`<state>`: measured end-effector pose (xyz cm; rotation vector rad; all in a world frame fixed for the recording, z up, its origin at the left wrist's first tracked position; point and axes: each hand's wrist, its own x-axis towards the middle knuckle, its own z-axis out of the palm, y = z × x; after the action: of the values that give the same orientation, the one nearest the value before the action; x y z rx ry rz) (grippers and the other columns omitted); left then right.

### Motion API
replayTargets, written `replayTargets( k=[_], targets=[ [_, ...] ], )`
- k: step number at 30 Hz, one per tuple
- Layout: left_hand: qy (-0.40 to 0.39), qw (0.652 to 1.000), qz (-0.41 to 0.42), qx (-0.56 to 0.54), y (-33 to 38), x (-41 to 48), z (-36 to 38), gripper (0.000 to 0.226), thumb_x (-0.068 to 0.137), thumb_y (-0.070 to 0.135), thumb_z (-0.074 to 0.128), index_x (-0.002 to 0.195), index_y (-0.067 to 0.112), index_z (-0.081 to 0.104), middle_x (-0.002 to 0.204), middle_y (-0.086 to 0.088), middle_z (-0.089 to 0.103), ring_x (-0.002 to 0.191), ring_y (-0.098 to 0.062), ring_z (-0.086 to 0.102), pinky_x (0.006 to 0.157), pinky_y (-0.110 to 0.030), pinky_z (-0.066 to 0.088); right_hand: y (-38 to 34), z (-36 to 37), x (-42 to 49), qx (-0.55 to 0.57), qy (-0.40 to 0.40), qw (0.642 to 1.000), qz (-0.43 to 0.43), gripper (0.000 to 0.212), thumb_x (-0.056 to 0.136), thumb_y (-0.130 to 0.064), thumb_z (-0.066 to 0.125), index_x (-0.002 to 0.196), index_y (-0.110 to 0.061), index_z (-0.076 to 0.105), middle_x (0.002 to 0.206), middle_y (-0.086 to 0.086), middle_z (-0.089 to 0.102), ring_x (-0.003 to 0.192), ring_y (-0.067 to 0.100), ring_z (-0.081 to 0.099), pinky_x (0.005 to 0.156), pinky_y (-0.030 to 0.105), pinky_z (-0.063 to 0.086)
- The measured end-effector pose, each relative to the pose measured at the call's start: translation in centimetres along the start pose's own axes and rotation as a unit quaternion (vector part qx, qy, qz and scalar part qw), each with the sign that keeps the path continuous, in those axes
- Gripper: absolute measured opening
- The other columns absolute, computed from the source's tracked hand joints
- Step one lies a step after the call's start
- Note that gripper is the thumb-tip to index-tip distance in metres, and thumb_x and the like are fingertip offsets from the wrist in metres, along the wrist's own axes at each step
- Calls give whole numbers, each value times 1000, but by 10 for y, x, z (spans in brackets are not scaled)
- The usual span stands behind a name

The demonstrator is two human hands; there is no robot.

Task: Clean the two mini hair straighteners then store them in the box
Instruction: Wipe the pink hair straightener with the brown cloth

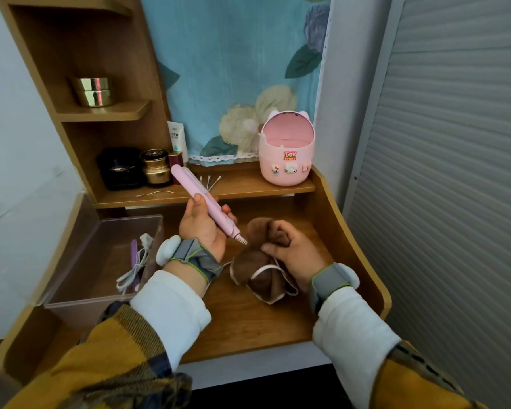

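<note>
My left hand [202,228] grips a pink mini hair straightener [201,196] around its lower half, tip pointing up and to the left above the desk. My right hand [289,252] pinches a brown cloth [260,270] that lies bunched on the desk just right of the straightener's cord end. A clear plastic box [80,299] stands at the left of the desk. Inside it lies a purple mini hair straightener [135,255] with its white cable [133,273] and plug.
A pink cartoon bin [286,154] stands on the low shelf [248,190] at the back right. Cotton swabs [210,181] lie on that shelf; jars [155,166] and a tube [177,137] stand at its left. A gold jar [93,91] sits higher up.
</note>
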<state>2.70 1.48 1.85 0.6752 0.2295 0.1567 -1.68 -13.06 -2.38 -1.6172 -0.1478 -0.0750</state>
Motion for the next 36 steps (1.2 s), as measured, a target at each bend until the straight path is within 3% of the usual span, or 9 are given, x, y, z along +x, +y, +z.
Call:
replayTargets(
  k=[4, 9, 11, 14, 20, 24, 30, 33, 36],
  targets=[
    [-41, 997, 3, 64, 7, -4, -1, 37, 97, 42, 39, 117, 11, 47, 75, -7, 51, 47, -12, 46, 40, -15, 38, -9, -16, 0, 73, 179, 979, 68, 23, 93, -13, 53, 94, -36, 53, 109, 0, 61, 103, 21, 58, 97, 43, 46],
    [-14, 968, 122, 218, -2, -16, 7, 44, 94, 48, 44, 127, 19, 50, 68, -2, 49, 53, -12, 49, 46, -20, 44, -26, 7, -12, 147, -49, 986, 59, 33, 90, -9, 58, 111, -33, 51, 113, -1, 62, 112, 22, 57, 102, 43, 43],
    [-31, 940, 174, 292, -2, -21, 11, 47, 95, 48, 39, 136, 25, 40, 67, 0, 51, 55, -13, 52, 50, -22, 47, -19, 26, -13, 79, -99, 992, 31, 40, 80, -5, 69, 111, -23, 52, 113, 7, 63, 111, 24, 58, 103, 44, 43],
    [-50, 968, 163, 182, 4, -28, 20, 47, 97, 39, 42, 141, 26, 33, 68, 6, 53, 54, -8, 49, 50, -22, 47, -6, 35, -6, 4, -39, 999, 2, 52, 64, 1, 74, 110, -15, 54, 118, 14, 63, 113, 28, 58, 101, 47, 45],
    [-61, 978, 161, 118, 14, -31, 21, 47, 96, 36, 45, 139, 20, 33, 82, 4, 46, 51, -7, 40, 40, -17, 36, -12, 5, 3, -325, 119, 938, 30, 21, 82, -8, 62, 100, -16, 53, 88, -3, 56, 84, 19, 55, 74, 27, 41],
    [-52, 977, 72, 194, 7, -36, 14, 31, 97, 33, 46, 119, 12, 43, 78, -4, 46, 53, -12, 42, 38, -16, 37, -23, -6, 3, -438, 228, 869, 27, 19, 88, -11, 45, 79, -27, 39, 80, -2, 55, 80, 27, 53, 74, 33, 36],
    [-8, 937, -169, 307, -16, -36, -14, 20, 95, 9, 49, 76, 7, 44, 68, -8, 46, 35, -11, 53, 31, -15, 42, -40, -3, -4, -461, 191, 865, -49, 21, 89, -15, 42, 75, -29, 38, 76, -6, 47, 82, 21, 43, 68, 35, 40],
    [-12, 931, -185, 315, -15, -30, -19, 8, 95, 2, 46, 88, 4, 50, 75, -6, 48, 59, -16, 53, 36, -17, 48, -41, 1, -3, -480, 130, 866, -47, 18, 87, -10, 44, 79, -27, 43, 78, -4, 49, 81, 20, 44, 72, 34, 40],
    [-43, 929, -150, 334, -10, -18, -17, 32, 96, 6, 45, 128, 11, 46, 129, 7, 51, 108, -23, 58, 72, -26, 52, -39, 4, 2, -466, 110, 877, -28, 21, 83, -2, 45, 80, -23, 45, 75, -1, 51, 74, 21, 49, 63, 30, 35]
  ],
)
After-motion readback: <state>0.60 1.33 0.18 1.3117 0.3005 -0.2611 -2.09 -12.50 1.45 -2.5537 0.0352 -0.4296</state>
